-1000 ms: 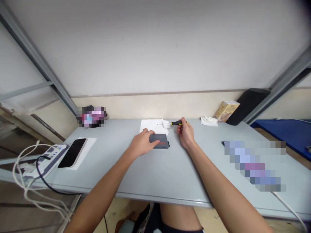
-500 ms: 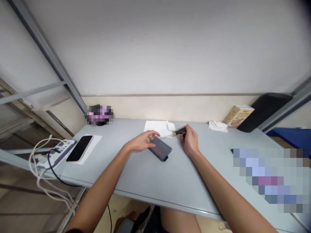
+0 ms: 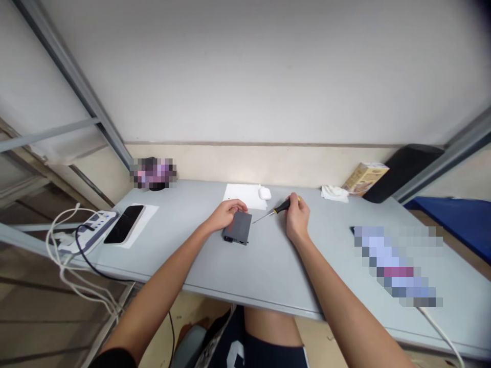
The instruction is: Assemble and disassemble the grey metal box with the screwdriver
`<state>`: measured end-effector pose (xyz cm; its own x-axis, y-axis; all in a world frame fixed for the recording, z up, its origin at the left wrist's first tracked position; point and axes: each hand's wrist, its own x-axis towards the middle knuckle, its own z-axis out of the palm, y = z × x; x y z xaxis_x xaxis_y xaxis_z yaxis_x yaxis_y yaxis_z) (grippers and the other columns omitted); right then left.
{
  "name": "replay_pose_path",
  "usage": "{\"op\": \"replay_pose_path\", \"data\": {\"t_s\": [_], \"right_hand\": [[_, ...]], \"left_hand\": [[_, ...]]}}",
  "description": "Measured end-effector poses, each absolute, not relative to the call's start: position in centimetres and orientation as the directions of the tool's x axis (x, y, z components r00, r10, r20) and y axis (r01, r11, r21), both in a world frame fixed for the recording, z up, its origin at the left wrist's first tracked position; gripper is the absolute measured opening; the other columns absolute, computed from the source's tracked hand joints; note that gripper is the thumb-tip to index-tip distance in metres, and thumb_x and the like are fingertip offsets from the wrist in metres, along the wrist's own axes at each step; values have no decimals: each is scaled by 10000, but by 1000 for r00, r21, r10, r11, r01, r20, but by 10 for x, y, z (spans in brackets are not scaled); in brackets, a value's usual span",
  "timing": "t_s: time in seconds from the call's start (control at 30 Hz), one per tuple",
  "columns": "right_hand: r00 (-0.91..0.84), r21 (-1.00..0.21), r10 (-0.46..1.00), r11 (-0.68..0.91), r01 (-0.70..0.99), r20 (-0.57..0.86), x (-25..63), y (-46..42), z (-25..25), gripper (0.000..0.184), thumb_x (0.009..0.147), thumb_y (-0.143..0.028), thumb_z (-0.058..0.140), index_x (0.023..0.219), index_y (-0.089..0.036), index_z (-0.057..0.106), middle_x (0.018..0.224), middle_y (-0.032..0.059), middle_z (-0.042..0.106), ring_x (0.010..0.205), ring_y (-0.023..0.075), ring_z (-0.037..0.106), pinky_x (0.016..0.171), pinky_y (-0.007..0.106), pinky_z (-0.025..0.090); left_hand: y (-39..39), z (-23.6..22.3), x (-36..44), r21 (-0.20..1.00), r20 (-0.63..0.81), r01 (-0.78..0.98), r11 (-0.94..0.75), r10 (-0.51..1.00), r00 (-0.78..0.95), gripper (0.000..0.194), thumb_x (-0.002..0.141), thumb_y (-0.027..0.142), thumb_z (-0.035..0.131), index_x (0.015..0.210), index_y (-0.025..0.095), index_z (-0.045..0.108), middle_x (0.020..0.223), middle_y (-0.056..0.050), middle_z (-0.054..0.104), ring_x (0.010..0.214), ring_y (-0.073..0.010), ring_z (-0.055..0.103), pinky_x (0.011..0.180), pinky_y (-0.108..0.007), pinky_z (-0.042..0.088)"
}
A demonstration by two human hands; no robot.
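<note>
A flat dark grey electronic box (image 3: 238, 228) with red markings and sockets along its near edge rests on the desk, turned slightly. My left hand (image 3: 227, 213) grips it by its far left side, fingers bent over the edge. In my right hand (image 3: 297, 217) is a screwdriver (image 3: 283, 206) with a black and yellow handle. Its metal shaft points left and down, the tip close to the box's right side but apart from it. Behind the box lie a white sheet of paper (image 3: 241, 193) and a small white rounded case (image 3: 264, 193).
On the left are a phone (image 3: 126, 224) on paper and a power strip (image 3: 94, 230) with trailing cables. A yellow carton (image 3: 366, 179), crumpled tissue (image 3: 334, 193) and a black upright object (image 3: 402, 171) stand at the back right. Blurred items sit at both sides.
My left hand has turned the box so its socketed edge faces me, and it now sits further left. The screwdriver's tip has come down toward the box. The view has shifted slightly.
</note>
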<state>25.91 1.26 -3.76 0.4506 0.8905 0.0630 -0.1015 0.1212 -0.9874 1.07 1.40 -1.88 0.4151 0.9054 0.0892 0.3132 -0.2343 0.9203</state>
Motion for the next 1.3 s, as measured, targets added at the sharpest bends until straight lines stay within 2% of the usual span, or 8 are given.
{"op": "replay_pose_path", "data": {"t_s": [0.13, 0.33, 0.67, 0.83, 0.93, 1.03, 1.2, 1.3], "right_hand": [[467, -978, 873, 194, -73, 138, 258, 13, -40, 465, 897, -662, 611, 744, -222, 615, 613, -57, 460, 564, 124, 403, 526, 276, 329], [435, -984, 891, 172, -52, 133, 259, 2, -41, 464, 904, -666, 614, 772, -223, 655, 582, -59, 465, 555, 130, 408, 540, 271, 342], [381, -989, 916, 148, -27, 127, 259, -35, -38, 455, 889, -662, 640, 781, -221, 669, 599, -51, 496, 564, 133, 422, 522, 263, 338], [335, -991, 935, 134, -27, 117, 258, -56, -36, 487, 865, -699, 653, 793, -218, 680, 567, -56, 496, 534, 129, 436, 510, 261, 337], [358, -989, 926, 142, -42, 118, 258, -63, -37, 503, 846, -717, 663, 799, -217, 680, 564, -58, 501, 525, 127, 434, 508, 263, 338], [409, -984, 905, 162, -77, 117, 260, -65, -39, 511, 840, -726, 661, 807, -216, 674, 562, -61, 501, 515, 124, 424, 506, 263, 328], [470, -964, 874, 216, -153, 121, 262, -64, -41, 529, 837, -737, 655, 871, -209, 672, 568, -66, 537, 513, 118, 445, 516, 251, 339], [465, -962, 876, 224, -155, 129, 261, -64, -40, 539, 821, -740, 670, 905, -208, 679, 591, -63, 573, 534, 119, 486, 550, 247, 383]], "left_hand": [[8, -17, 12, 919, 38, 353, -179, 927, 372, 273, 977, 282, 511, 1031, 157, 748, 1103, -89, 763, 471, -81, 558, 505, -260, 495], [1, -6, 10, 916, -3, 363, -170, 902, 431, 300, 879, 329, 692, 1124, 175, 770, 1197, -92, 744, 656, -121, 627, 424, -192, 434], [4, -14, 8, 903, 31, 371, -218, 893, 449, 318, 897, 306, 634, 1150, 167, 767, 1176, -102, 735, 710, -145, 619, 463, -208, 441], [1, -22, 6, 870, 101, 399, -288, 898, 428, 311, 946, 287, 563, 1151, 180, 772, 1070, -81, 765, 700, -154, 630, 585, -254, 509], [-4, -24, 5, 846, 169, 410, -341, 901, 400, 296, 952, 262, 559, 1142, 180, 771, 1103, -81, 777, 882, -211, 698, 806, -331, 577], [-12, -24, 5, 828, 231, 408, -386, 896, 378, 268, 934, 234, 592, 1129, 180, 768, 1217, -87, 763, 1102, -249, 691, 982, -367, 555], [-26, -27, 0, 854, 191, 407, -324, 923, 335, 320, 966, 234, 530, 1197, 168, 742, 1333, -118, 714, 1005, -236, 710, 827, -346, 596], [-28, -28, -8, 874, 180, 382, -300, 930, 319, 347, 940, 177, 508, 1196, 176, 743, 1302, -110, 734, 1041, -236, 716, 908, -371, 588]]}}
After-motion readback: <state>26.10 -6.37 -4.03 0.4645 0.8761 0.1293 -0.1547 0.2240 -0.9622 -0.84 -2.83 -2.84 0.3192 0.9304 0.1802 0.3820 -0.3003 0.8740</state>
